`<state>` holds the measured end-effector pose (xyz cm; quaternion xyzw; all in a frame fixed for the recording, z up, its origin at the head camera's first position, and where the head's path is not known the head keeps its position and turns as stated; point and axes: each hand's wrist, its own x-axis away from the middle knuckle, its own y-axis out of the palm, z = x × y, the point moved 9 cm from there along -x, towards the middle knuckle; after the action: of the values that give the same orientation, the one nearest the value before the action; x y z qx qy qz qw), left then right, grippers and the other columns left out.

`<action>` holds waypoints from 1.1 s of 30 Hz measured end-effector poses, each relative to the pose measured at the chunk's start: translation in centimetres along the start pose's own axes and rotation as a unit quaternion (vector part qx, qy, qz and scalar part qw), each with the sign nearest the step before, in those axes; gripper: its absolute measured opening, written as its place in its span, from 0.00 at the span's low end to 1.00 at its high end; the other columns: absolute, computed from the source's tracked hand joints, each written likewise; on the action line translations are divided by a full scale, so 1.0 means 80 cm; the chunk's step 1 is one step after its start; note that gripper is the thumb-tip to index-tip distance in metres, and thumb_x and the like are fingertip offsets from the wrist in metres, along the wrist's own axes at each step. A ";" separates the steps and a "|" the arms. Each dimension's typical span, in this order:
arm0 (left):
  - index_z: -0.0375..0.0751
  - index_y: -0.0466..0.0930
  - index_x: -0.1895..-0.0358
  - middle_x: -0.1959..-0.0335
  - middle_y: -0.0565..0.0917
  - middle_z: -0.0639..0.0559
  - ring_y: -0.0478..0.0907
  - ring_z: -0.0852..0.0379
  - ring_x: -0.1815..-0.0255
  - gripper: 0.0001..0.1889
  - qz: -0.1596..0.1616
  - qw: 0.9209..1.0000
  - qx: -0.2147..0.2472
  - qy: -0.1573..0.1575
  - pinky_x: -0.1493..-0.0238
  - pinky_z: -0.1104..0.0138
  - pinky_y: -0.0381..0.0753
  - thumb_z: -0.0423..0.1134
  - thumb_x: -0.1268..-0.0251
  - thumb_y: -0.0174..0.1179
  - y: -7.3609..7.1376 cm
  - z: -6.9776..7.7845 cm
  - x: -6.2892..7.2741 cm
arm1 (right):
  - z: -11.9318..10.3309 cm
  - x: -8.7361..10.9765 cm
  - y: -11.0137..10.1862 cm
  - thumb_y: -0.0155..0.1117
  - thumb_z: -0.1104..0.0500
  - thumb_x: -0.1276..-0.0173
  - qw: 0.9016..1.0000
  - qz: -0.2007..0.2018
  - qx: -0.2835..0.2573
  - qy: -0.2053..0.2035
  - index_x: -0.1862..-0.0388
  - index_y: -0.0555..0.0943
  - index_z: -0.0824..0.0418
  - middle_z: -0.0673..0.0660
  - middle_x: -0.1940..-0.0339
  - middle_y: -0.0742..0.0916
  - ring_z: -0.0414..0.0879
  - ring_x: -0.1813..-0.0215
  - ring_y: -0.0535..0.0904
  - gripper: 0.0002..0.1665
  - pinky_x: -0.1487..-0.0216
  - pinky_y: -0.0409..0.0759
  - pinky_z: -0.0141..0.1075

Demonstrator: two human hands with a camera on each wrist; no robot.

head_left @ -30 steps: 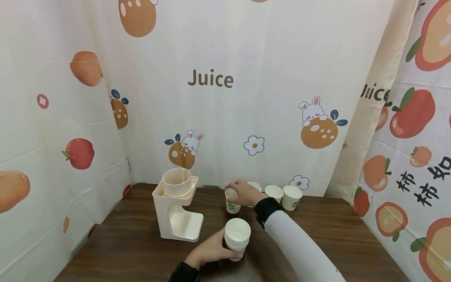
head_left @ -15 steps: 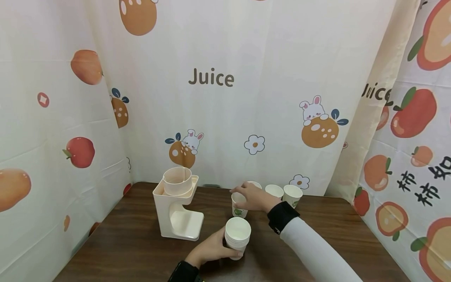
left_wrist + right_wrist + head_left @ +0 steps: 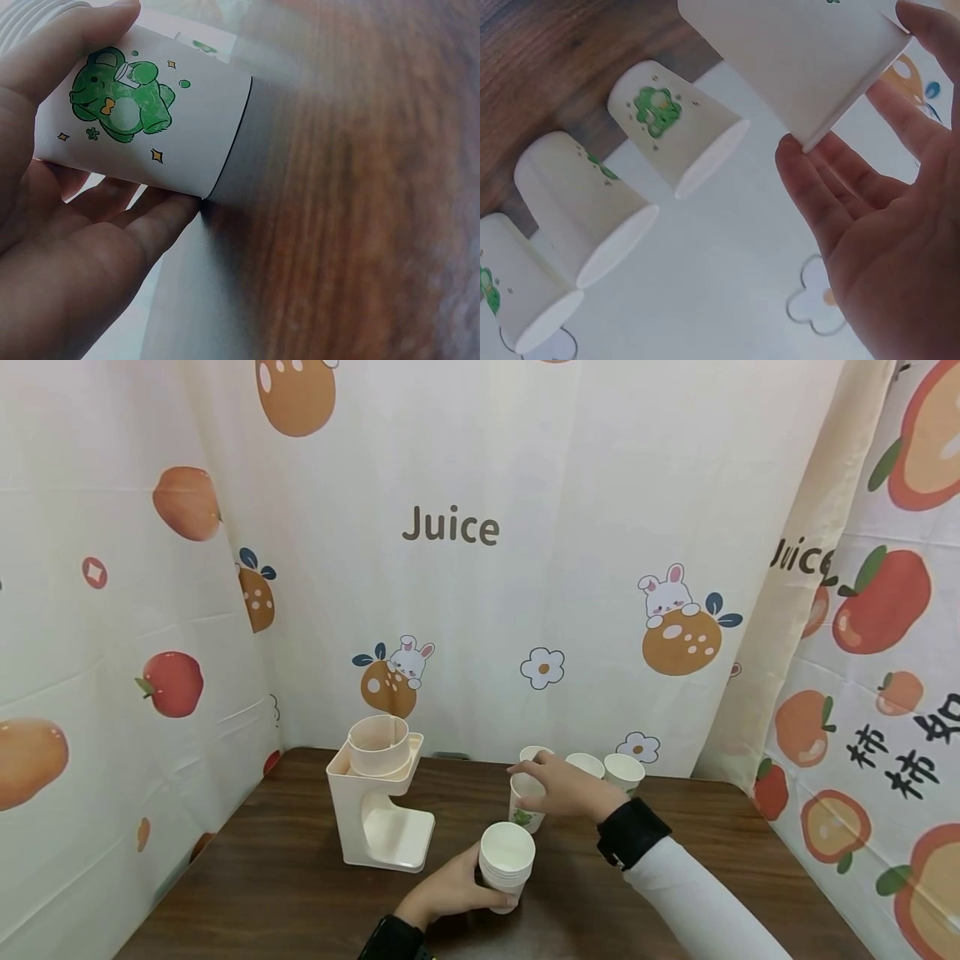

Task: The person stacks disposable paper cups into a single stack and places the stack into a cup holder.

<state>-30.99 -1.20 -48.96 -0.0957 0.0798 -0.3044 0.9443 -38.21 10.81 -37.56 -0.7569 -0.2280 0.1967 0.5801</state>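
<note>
A stack of white paper cups (image 3: pixel 507 853) stands near the front of the table, and my left hand (image 3: pixel 450 887) grips it around the side. In the left wrist view, the lower cup of the stack (image 3: pixel 161 112) shows a green cartoon animal, with my thumb laid across it. Behind the stack, my right hand (image 3: pixel 566 785) holds a single paper cup (image 3: pixel 525 814) by its rim from above. The right wrist view has this cup (image 3: pixel 795 64) between thumb and fingers, its rim at the fingertips. Part of it is hidden by the hand in the head view.
Three more paper cups, among them a right-hand cup (image 3: pixel 624 772), stand in a row along the table's back edge. A cream drink dispenser-like stand (image 3: pixel 378 802) with a round container (image 3: pixel 378 747) on top is at left. Printed curtains (image 3: pixel 480 610) surround the dark wooden table (image 3: pixel 262 877).
My right hand has moved right and slightly nearer with its cup, away from the dispenser-like stand. My left hand and the stack have stayed in place.
</note>
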 end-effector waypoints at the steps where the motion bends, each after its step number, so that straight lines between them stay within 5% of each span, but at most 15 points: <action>1: 0.48 0.61 0.27 0.41 0.77 0.55 0.73 0.52 0.39 0.42 0.000 1.000 0.000 0.001 0.38 0.48 0.68 0.36 0.44 0.74 0.000 0.000 0.000 | 0.001 0.003 -0.003 0.68 0.43 0.31 1.000 0.002 -0.001 0.004 0.33 0.77 0.47 0.60 0.40 0.77 0.53 0.45 0.77 0.29 0.46 0.80 0.50; 11: 0.48 0.62 0.28 0.42 0.77 0.55 0.73 0.52 0.40 0.42 0.007 1.000 -0.008 -0.001 0.39 0.48 0.67 0.36 0.45 0.75 -0.001 0.000 0.000 | -0.005 0.028 -0.032 0.68 0.45 0.32 1.000 0.020 -0.021 -0.003 0.34 0.78 0.48 0.59 0.46 0.78 0.52 0.49 0.78 0.28 0.54 0.82 0.43; 33: 0.49 0.62 0.28 0.42 0.77 0.56 0.73 0.52 0.39 0.42 0.003 1.000 -0.013 0.002 0.37 0.48 0.66 0.37 0.44 0.75 -0.001 -0.001 0.000 | -0.049 0.080 -0.079 0.65 0.40 0.29 0.997 0.040 -0.001 -0.065 0.33 0.77 0.48 0.56 0.46 0.79 0.51 0.48 0.78 0.29 0.50 0.80 0.45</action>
<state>-31.09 -1.26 -49.00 -0.1066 0.0859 -0.3003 0.9440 -31.48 12.84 -30.67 -0.7512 -0.2351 0.2682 0.5554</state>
